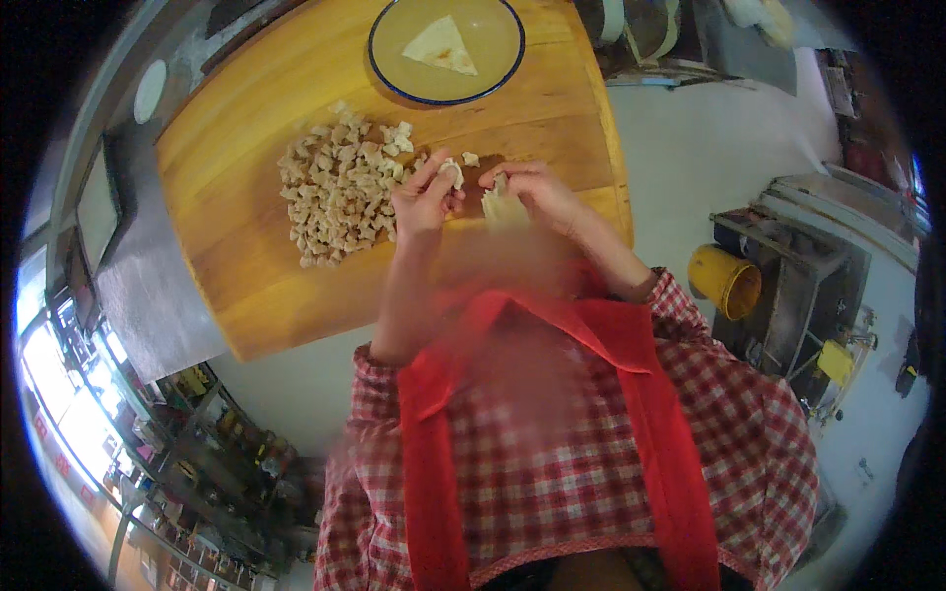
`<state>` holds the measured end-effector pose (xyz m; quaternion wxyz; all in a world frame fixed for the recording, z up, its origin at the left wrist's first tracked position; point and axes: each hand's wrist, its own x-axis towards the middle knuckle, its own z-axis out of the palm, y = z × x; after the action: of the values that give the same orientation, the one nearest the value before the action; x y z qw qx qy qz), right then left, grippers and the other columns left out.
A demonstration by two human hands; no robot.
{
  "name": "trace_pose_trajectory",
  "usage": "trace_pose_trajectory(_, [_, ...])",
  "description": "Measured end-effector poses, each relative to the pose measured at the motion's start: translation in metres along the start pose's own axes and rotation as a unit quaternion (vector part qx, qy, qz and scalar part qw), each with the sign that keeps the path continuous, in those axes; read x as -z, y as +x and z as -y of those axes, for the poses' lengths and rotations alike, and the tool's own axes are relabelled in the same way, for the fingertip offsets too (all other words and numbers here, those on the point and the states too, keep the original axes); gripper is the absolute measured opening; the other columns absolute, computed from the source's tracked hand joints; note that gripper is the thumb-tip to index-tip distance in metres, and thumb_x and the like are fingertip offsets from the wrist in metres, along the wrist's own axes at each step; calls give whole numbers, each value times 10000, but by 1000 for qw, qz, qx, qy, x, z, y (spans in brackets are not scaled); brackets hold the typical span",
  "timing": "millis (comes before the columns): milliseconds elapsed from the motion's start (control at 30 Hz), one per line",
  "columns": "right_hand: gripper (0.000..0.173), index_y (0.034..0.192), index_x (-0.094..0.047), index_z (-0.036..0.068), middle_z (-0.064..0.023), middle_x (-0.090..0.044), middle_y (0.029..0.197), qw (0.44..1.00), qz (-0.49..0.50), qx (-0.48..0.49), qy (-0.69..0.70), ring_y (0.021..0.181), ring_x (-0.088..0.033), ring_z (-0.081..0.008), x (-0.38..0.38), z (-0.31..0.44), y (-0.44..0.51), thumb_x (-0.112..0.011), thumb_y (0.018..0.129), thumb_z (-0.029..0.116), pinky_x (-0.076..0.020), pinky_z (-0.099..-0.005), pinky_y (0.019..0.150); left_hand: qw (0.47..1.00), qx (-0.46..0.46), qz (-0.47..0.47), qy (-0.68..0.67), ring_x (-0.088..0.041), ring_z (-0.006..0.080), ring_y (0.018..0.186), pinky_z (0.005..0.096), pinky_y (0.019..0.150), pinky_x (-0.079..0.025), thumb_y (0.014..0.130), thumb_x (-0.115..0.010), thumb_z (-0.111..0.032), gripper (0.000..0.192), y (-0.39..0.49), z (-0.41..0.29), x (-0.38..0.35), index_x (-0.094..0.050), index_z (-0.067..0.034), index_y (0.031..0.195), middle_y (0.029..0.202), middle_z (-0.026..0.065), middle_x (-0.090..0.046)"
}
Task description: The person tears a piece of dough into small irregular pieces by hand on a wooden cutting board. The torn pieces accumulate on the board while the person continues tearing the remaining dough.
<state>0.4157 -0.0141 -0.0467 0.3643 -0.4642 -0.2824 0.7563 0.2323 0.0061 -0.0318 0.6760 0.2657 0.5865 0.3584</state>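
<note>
My left hand (423,203) pinches a small torn piece of flatbread (453,174) between thumb and fingers. Just across from it, my right hand (543,193) grips a larger piece of flatbread (504,210), whose lower part is blurred. Both hands are over a wooden board (244,295). Close by my left hand, on its left, spreads a heap of small bread pieces (332,196). One loose bit of bread (470,159) lies beyond the gap between my hands. Farther back, a wedge of flatbread (443,48) rests in a blue-rimmed shallow dish (392,77).
A metal surface (159,318) adjoins the board's left side, with a white oval item (151,91) on it. Shelving (214,443) fills the lower left. To the right, a yellow bucket (724,281) stands by a dark metal stand (794,295) over the pale floor (672,162).
</note>
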Motion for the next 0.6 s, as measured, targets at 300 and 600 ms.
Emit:
trace_pose_trajectory(300, [217,1006,-676,4,-10,-665,864,967,11,-12,-254,786,-561,-52,-8,-11,12,-635,857,156,-457,-218,678,982,-90,-39,159,-595,91,745,215,643,-482,841,-656,-93,207,-14,1,-15,-677,29,1008,872,56,-677])
trace_pose_trajectory(600, [177,960,-685,-1,32,-626,747,968,-107,83,-211,672,-505,-25,-13,-17,7,-646,841,125,-409,-202,571,992,-90,9,85,-580,95,734,240,655,-486,845,-659,-165,278,-15,9,-20,-662,41,1031,875,53,-672])
